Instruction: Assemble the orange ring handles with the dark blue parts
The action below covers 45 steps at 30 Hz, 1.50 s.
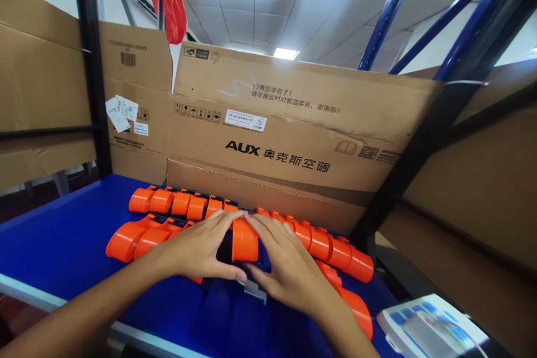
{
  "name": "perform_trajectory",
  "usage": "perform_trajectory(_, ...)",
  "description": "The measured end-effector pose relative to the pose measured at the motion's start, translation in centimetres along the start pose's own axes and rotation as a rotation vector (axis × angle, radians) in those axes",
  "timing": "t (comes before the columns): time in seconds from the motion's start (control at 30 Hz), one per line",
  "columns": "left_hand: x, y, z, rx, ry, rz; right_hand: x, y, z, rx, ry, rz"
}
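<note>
A single orange piece [245, 240] stands at the middle of the blue worktop [62, 215], framed between the two hands, with similar parts ranged on either side of it. The left hand [205, 246] arches over its left side, half open, with a dark gap showing between palm and piece; the right hand [285, 257] curves along the right side, also half open, its fingers close against the orange edge. The fingertips of both meet at the top of the piece and the thumbs sit low, the left one at a translucent tab [254, 291]. How firmly either hand grips, if at all, I cannot tell, since the contact is largely hidden. To the left lie a back row [196, 208] and a front row [153, 240] of orange parts, to the right another row [316, 246], and a white device with blue keys [428, 316] rests at the near right. By its gloss, the piece is probably moulded plastic: light, stiff, unlikely to dent, but somewhat slippery on its smooth curve. The rounded sides look the best place to hold it, with opposed fingers and modest pressure, since the neighbouring parts sit close enough to be knocked.
</note>
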<state>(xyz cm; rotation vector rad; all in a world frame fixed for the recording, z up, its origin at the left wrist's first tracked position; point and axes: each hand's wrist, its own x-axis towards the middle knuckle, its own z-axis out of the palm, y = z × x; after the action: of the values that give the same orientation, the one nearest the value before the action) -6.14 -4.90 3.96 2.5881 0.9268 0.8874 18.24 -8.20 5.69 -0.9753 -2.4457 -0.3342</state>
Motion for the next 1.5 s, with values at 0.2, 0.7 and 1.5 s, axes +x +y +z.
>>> perform_trajectory(0.2, -3.2, -3.3, -2.5, 0.132, -0.242, 0.04, -1.0, 1.8, -0.4, -0.059, 0.031, 0.07)
perform_trajectory(0.7, -9.5, -8.0, -3.3, 0.34, -0.162, 0.033, 0.4, 0.4, 0.5, 0.033, 0.069, 0.032)
perform_trajectory(1.5, -7.6, -5.0, -8.1, 0.384, 0.321, 0.094, 5.0, -3.0, 6.1, 0.099, -0.112, -0.045)
